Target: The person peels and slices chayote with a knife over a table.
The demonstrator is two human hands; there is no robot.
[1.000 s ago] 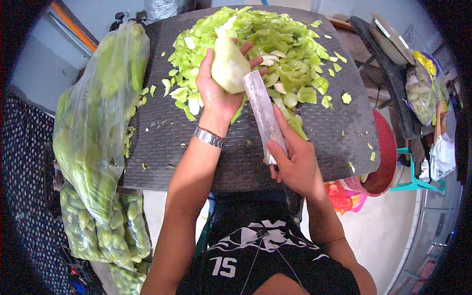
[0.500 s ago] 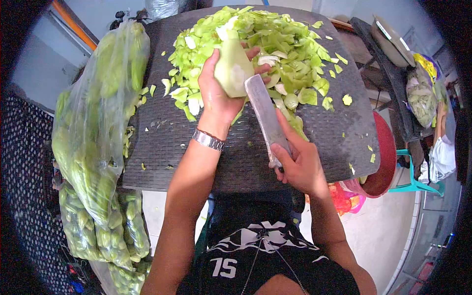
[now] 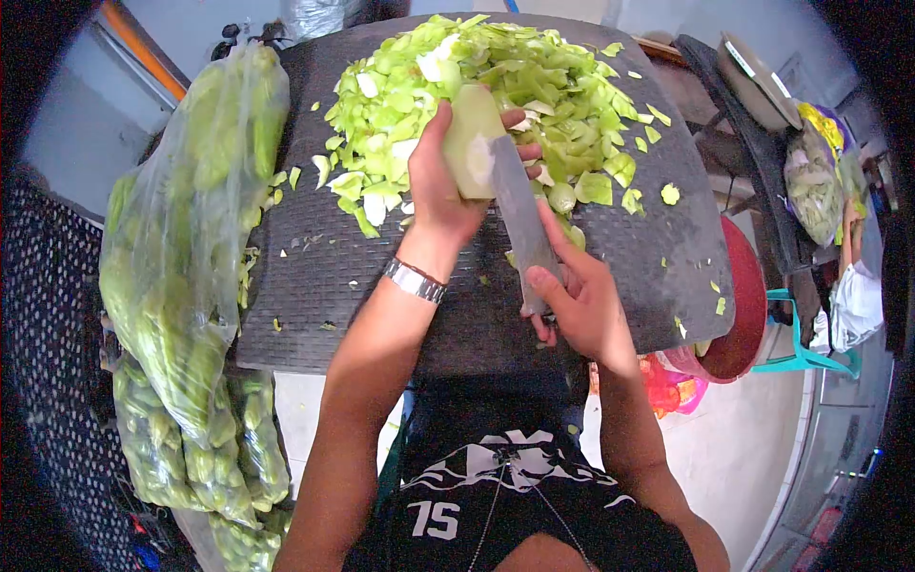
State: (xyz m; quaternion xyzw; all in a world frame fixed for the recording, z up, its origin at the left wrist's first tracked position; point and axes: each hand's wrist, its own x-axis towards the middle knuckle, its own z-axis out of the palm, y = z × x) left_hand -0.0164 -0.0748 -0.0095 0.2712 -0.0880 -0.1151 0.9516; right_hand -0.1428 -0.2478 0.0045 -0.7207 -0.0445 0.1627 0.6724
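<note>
My left hand cups a pale green, peeled-looking vegetable from below and the left, its fingertips showing past the far side. The vegetable is smooth, with a whiter patch low on its face; its exact kind I cannot make out. In my right hand is a cleaver, gripped by the handle near the blade's base. The broad grey blade slants up to the left, its tip end against or just over the lower right of the vegetable. Behind both hands spreads a heap of green peelings.
The dark woven-pattern table carries scattered scraps. Clear plastic bags of green vegetables lean along its left side. A red tub and a teal stool stand at the right, near a dark side table with a basin.
My left hand and the vegetable have shifted right and slightly down. The cleaver's blade now overlaps the vegetable's lower right side more, and my right hand has moved only slightly.
</note>
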